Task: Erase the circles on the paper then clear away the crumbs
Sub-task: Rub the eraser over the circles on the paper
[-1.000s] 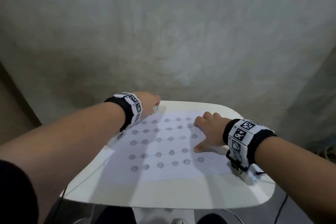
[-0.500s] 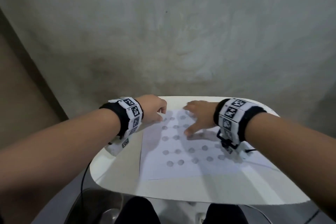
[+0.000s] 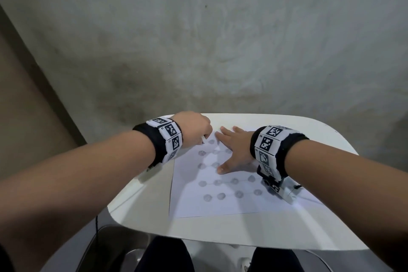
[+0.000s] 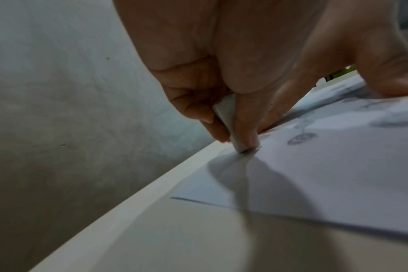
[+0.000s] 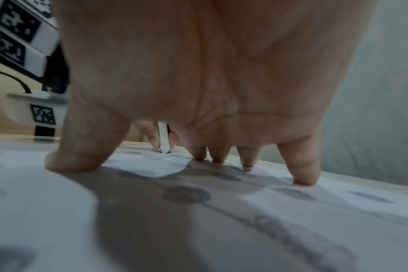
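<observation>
A white sheet of paper (image 3: 220,203) with rows of grey pencil circles (image 3: 239,194) lies on a small white table (image 3: 141,203). My left hand (image 3: 194,130) pinches a thin white eraser (image 4: 228,121) between thumb and fingers, its tip pressed on the paper (image 4: 314,174) at the far left corner. The eraser (image 5: 163,137) also shows past my right palm in the right wrist view. My right hand (image 3: 234,150) lies spread on the paper, fingertips (image 5: 303,176) and thumb pressing down on the sheet among the circles (image 5: 185,195).
A grey concrete wall (image 3: 198,40) rises just behind the table's far edge. A brown panel (image 3: 26,99) stands at the left. A metal bin or seat rim (image 3: 114,240) and my dark-clothed knees (image 3: 163,256) sit below the table's near edge.
The head view has swung left. My right hand slid from the paper's right side toward its far middle and flattened. The left hand with the eraser came down onto the far left corner.
</observation>
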